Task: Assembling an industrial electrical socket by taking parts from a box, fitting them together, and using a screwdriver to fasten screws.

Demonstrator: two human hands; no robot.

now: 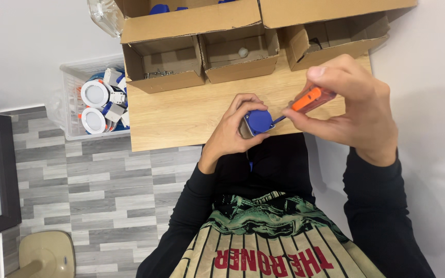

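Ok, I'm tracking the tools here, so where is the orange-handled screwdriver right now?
In the head view, the orange-handled screwdriver is in the right hand, right of centre over the wooden table, its tip at the blue-capped part in the left hand.

bare desk strip (181, 110) passable; cardboard boxes (163, 64) block behind, bin (73, 98) beside.

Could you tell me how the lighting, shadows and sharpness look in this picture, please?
Head view: soft, even light with no harsh glare; the right hand casts only a faint shadow on the white surface beside the wooden table. The left hand and the blue part it holds are sharp. Wide-angle distortion bends the cardboard boxes at the top edge.
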